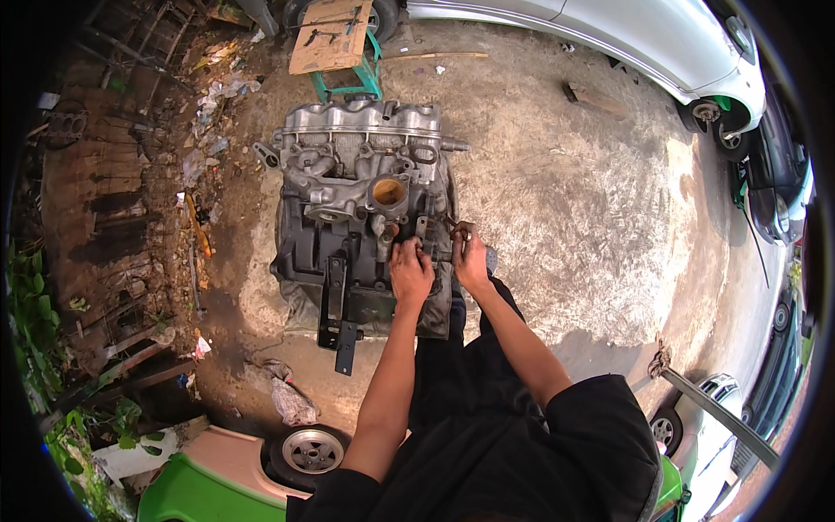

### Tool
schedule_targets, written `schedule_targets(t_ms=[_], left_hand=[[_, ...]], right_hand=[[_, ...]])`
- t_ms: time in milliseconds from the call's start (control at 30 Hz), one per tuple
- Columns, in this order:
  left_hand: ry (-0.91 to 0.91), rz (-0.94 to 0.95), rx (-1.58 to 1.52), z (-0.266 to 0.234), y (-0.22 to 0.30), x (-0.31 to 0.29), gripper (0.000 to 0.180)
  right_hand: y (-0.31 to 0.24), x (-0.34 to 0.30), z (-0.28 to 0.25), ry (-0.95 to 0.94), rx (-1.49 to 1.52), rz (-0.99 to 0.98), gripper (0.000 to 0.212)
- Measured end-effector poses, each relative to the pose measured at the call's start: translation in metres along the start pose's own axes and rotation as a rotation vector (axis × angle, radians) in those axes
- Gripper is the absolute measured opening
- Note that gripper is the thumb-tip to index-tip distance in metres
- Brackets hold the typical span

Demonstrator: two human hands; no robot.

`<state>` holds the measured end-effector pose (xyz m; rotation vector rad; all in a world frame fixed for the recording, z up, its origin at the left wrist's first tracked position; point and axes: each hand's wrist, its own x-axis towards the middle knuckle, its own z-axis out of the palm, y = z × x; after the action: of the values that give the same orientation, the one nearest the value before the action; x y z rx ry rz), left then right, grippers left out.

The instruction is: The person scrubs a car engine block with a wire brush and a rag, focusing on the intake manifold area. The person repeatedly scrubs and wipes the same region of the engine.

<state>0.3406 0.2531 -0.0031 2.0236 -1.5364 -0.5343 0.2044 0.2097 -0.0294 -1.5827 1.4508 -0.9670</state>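
A car engine [361,137] with a silver top and a dark block stands on the ground in front of me. At its near right corner, my left hand [410,270] presses curled fingers among the small parts. What those fingers grip is hidden. Close beside it, my right hand [470,261] is closed in a pinch at the engine's right edge, around a small brownish piece too unclear to name. An intake manifold [323,189] with a round, orange-brown opening [389,193] lies just beyond my hands. Left of them, a black metal bracket [337,300] juts toward me.
Beyond the engine stands a green-legged stool [365,80] topped with cardboard [330,39] and hand tools. A silver car [626,39] is at the far right. A wood block [596,97] lies on the concrete. Litter [213,104] lines the left; a wheeled green car [200,491] sits near left.
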Motion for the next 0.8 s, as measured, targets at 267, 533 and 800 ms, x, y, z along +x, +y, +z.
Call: schedule_targets(t_ms=[267, 533, 800], left_hand=[[0.022, 0.033, -0.038, 0.000, -0.002, 0.001, 0.025], [0.065, 0.049, 0.004, 0.005, -0.004, -0.003, 0.024], [0.132, 0.133, 0.008, 0.005, -0.004, 0.000, 0.023]], right_hand=[[0.000, 0.001, 0.008, -0.024, -0.048, -0.031, 0.015], [0.015, 0.018, 0.012, -0.119, -0.183, -0.079, 0.018], [0.025, 0.021, -0.006, -0.280, -0.196, -0.203, 0.026]])
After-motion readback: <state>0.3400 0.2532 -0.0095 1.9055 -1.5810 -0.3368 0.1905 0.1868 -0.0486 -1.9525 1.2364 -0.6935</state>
